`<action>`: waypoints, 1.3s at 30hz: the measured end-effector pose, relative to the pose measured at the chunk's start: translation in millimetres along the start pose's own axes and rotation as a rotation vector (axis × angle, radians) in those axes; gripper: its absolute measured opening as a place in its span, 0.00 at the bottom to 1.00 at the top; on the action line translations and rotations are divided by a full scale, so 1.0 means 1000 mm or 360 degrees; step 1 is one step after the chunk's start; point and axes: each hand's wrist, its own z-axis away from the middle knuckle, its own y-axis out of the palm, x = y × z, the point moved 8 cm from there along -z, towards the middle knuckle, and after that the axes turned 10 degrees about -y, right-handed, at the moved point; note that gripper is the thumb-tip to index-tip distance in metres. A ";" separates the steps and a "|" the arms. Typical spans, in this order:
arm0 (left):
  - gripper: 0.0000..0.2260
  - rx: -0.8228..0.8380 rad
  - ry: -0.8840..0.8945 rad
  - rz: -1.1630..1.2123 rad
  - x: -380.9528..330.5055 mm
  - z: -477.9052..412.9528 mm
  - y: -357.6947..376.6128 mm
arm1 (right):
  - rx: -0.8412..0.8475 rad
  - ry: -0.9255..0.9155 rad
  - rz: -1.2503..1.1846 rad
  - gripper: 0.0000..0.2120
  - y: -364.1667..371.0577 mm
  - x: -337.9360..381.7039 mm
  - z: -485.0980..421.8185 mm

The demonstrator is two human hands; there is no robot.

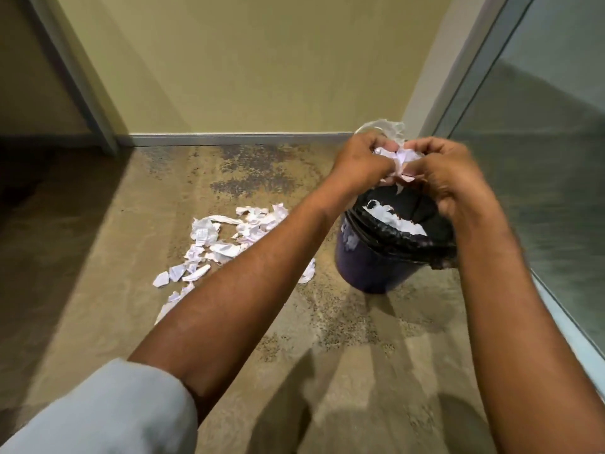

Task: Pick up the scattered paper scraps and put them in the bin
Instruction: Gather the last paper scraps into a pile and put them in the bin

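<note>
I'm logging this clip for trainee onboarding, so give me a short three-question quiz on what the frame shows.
1. True or false: the bin is empty.
2. What do the left hand and the right hand hold together above the bin? A) crumpled paper B) a broom C) nothing
3. Fill in: seen from the camera, the scraps on the floor lie to the ___ of the bin.

Key: 1 false, white paper already lies inside its black liner; 2 A; 3 left.
</note>
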 end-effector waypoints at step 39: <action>0.27 -0.0450 -0.1068 -0.1110 0.254 0.118 -0.301 | 0.1346 -0.0136 0.1489 0.08 0.241 -0.223 0.119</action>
